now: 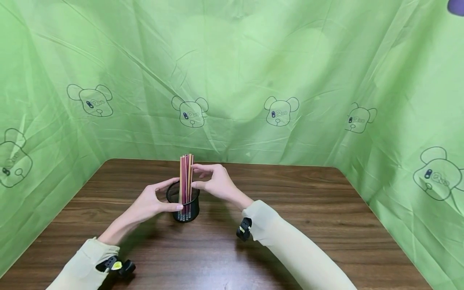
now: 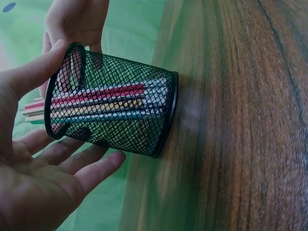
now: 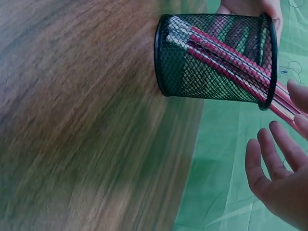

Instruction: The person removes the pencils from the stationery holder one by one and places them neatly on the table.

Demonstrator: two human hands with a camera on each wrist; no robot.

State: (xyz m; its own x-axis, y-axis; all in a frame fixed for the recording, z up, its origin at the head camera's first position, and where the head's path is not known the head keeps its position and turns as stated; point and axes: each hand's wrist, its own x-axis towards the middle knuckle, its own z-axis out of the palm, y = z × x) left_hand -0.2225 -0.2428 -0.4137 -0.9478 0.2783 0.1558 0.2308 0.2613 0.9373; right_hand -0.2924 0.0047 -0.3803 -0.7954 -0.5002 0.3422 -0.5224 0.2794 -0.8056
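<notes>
And there it was, the black mesh cup (image 1: 194,206), upright on the dark wood-grain table (image 1: 308,217), left of centre in the head view, with both hands on the scene! The left hand (image 1: 146,203) had it gripped at the rim, thumb laid against the near side, fingers reaching around to the far side; the left wrist view showed those other fingers spread out along the mesh. Up out of the cup rose the bundle of slim sticks (image 1: 186,173), reds and yellows packed side by side, their pale ends down at the bottom, their tops standing well above the rim. In from the other flank came the right hand (image 1: 217,183), index finger high, thumb lower, both tips right at the bundle's edge, the remaining fingers loosely bent! Was it a pinch or just a touch? From these angles one could not tell. Pale sleeves (image 1: 290,237) covered both forearms, and dark wrist devices (image 1: 244,228) sat at the cuffs, one per arm. Behind it all, wrinkled green cloth (image 1: 235,52) walled in the table, carrying a row of round-eared bear outlines (image 1: 281,112), while a purple shape (image 1: 457,6) poked in at the top right corner!
</notes>
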